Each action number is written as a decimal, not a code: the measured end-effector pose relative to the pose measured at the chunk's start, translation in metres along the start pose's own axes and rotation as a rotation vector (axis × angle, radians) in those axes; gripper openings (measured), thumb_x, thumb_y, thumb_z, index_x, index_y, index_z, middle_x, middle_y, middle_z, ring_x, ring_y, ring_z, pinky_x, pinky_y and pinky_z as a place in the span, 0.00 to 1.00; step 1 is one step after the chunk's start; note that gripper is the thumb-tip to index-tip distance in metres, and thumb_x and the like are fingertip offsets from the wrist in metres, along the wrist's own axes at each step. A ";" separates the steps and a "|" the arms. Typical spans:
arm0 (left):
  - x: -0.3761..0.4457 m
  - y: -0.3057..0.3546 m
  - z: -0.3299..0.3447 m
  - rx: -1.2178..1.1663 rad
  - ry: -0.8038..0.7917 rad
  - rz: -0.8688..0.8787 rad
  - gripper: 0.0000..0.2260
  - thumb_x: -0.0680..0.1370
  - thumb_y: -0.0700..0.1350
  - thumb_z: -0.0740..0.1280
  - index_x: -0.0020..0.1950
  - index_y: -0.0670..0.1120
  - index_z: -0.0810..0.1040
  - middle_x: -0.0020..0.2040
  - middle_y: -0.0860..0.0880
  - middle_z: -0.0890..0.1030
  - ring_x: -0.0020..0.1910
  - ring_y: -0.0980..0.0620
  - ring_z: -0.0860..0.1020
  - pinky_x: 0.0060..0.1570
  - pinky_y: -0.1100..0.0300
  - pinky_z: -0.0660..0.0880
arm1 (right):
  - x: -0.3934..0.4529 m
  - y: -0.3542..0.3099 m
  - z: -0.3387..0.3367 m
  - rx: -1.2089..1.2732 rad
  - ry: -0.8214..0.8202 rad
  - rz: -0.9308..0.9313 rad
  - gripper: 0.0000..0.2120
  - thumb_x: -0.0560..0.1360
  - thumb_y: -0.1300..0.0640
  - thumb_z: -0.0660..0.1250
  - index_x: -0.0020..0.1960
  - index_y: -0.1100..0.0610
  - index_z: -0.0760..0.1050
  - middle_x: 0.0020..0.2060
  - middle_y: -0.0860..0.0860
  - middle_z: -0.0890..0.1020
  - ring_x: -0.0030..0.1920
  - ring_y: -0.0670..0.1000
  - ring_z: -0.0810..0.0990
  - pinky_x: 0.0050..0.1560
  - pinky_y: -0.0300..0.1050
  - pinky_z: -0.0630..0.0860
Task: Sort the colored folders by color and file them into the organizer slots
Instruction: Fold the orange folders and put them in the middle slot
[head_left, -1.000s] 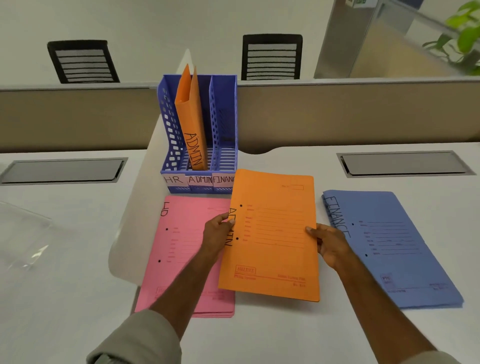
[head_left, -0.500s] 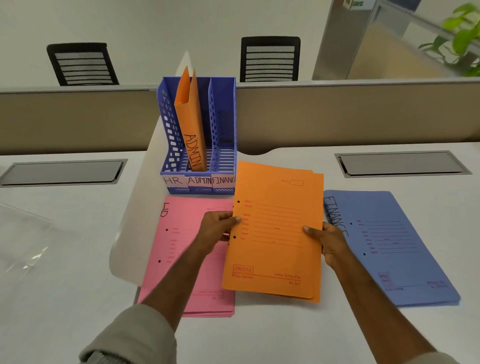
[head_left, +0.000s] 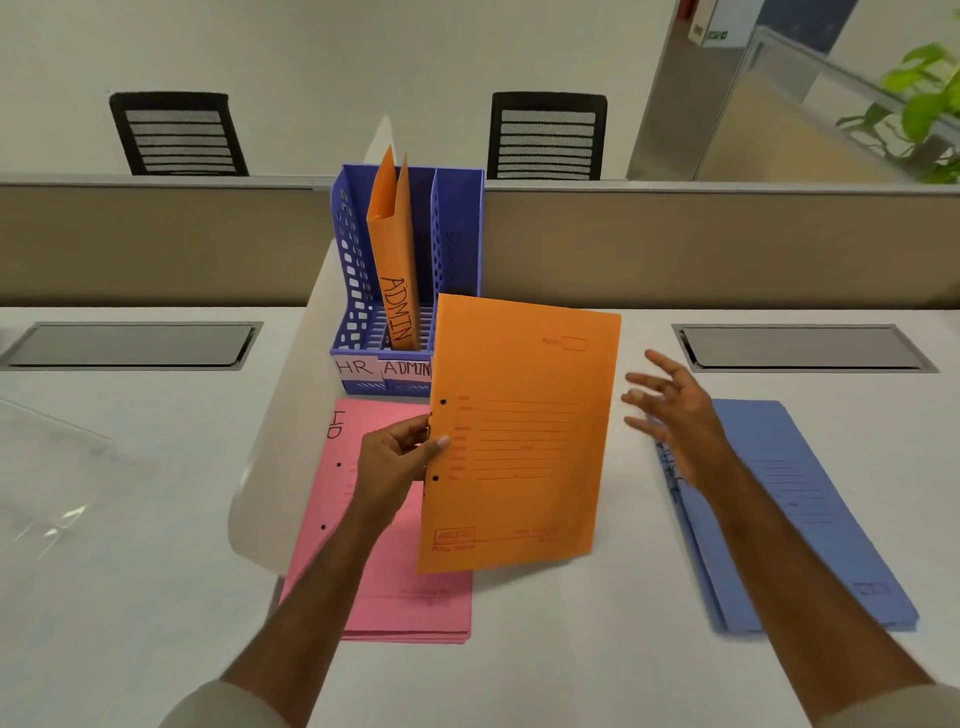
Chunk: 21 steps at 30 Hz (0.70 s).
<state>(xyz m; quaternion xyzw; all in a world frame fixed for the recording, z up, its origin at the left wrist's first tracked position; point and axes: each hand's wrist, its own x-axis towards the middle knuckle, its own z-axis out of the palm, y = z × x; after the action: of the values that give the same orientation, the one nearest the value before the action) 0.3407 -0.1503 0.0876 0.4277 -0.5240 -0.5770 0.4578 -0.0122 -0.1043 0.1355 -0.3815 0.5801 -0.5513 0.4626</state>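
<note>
One hand only carries the load at this moment: the left hand (head_left: 400, 457) pinches the orange folder (head_left: 524, 431) at its punched spine edge, thumb on the front face, and holds it raised and tilted above the worktop (head_left: 130, 467), just in front of the organizer (head_left: 408, 270).

Risks, left to right:
- Pink pile (head_left: 384, 561), marked HR, lies flat under the left forearm; a dragged sleeve could fan it out of square.
- Orange folder, held by one edge alone, may sag, swing or slip from the fingers (head_left: 441, 442), since the far edge hangs unsupported.
- Organizer: the ADMIN slot already holds a filed orange folder (head_left: 395, 249) that leans and gapes open at the top; an incoming corner could catch on it, or slide into the HR or right-hand slot by mistake. A firm push might also shove the organizer back.
- Right hand (head_left: 670, 410), fingers spread and released, hovers apart from the raised folder, above the near corner of the blue pile (head_left: 795, 514); it could brush that pile askew.

Count:
- Organizer: one, three slots; labels HR and ADMIN legible, third label hidden behind the raised folder.
- Orange folders: two, one filed and one in hand.
- Pink pile: one, several folders, exact count not readable.
- Blue pile: one, several folders, likewise uncountable.
</note>
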 end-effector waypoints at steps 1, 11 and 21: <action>-0.003 0.002 -0.004 0.017 0.007 0.026 0.14 0.76 0.42 0.72 0.62 0.44 0.82 0.52 0.44 0.86 0.49 0.43 0.86 0.39 0.53 0.83 | 0.004 -0.014 0.001 -0.078 -0.019 -0.058 0.32 0.72 0.57 0.74 0.74 0.47 0.68 0.64 0.54 0.79 0.62 0.56 0.81 0.62 0.60 0.78; -0.020 0.028 -0.012 0.195 0.082 0.254 0.15 0.77 0.41 0.71 0.63 0.44 0.81 0.50 0.50 0.87 0.48 0.47 0.86 0.45 0.54 0.84 | 0.017 -0.181 0.065 -0.974 -0.510 -0.691 0.35 0.70 0.45 0.74 0.74 0.34 0.65 0.75 0.35 0.64 0.76 0.38 0.60 0.72 0.47 0.60; -0.035 0.037 -0.011 0.195 0.115 0.376 0.16 0.76 0.48 0.71 0.64 0.50 0.80 0.50 0.53 0.86 0.47 0.50 0.86 0.44 0.54 0.84 | 0.020 -0.208 0.125 -1.079 -0.679 -0.699 0.30 0.71 0.60 0.77 0.65 0.38 0.70 0.59 0.37 0.77 0.62 0.37 0.75 0.61 0.38 0.72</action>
<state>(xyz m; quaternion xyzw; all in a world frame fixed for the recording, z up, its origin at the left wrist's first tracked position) 0.3624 -0.1199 0.1238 0.3967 -0.6208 -0.4026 0.5432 0.0873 -0.1801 0.3439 -0.8698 0.4397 -0.1552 0.1612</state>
